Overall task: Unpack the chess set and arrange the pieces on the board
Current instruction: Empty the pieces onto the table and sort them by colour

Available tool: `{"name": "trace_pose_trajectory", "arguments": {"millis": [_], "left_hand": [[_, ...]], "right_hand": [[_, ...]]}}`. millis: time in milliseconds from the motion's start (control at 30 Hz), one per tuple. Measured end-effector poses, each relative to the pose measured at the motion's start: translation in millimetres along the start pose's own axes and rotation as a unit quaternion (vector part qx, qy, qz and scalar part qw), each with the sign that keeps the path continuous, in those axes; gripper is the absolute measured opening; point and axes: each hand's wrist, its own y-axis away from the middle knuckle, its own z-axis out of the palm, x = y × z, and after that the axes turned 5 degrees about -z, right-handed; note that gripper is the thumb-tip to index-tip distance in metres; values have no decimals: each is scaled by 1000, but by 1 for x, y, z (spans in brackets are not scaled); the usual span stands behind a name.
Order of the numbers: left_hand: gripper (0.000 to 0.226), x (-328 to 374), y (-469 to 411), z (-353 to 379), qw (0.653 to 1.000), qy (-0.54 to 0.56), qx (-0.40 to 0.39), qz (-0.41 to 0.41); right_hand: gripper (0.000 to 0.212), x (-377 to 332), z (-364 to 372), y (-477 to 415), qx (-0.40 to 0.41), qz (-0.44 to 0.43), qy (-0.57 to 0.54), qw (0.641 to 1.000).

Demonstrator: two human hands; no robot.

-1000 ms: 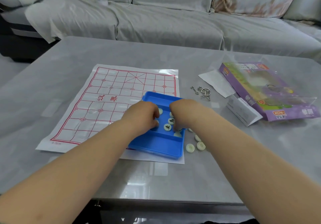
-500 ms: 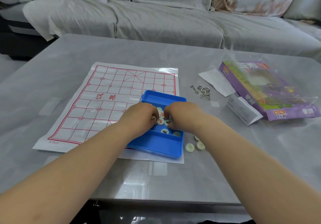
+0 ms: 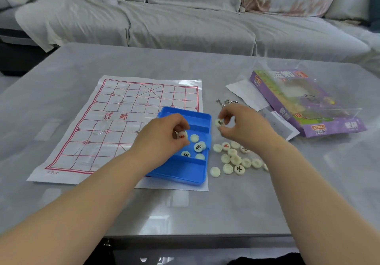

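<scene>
From huddling together in the blue case [image 3: 185,174], the right hand [image 3: 246,129] has swung out, its grip pinching a disc [image 3: 219,122] above the grown heap [image 3: 234,158] on the worktop [image 3: 205,213], while the left hand [image 3: 162,141] pinches a red-marked disc [image 3: 182,135] in its grip over the case; the board [image 3: 115,125] to its left carries no pieces yet.

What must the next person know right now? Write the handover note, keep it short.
Left hand pinches a red-marked piece over the blue box.
Right hand pinches a black-marked piece just right of the box.
Board lies flat, box on its near right corner, no pieces set on its grid.
A few pieces lie in the box; a pile lies on the table beside it.
Done: board out, box open. Left: empty box, set all pieces.
</scene>
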Motion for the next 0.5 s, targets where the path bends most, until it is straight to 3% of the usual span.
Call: {"name": "trace_pose_trajectory", "arguments": {"millis": [200,333,500], "left_hand": [[12,41,13,50,987,-57,-120,94],[21,56,14,79,969,-122,-161,144],[25,58,8,86,964,-146,-168,146]], "right_hand": [[20,56,10,42,-8,180,18,983],[20,70,21,48,38,172,-9,984],[31,76,21,51,52,160,-36,985]]}}
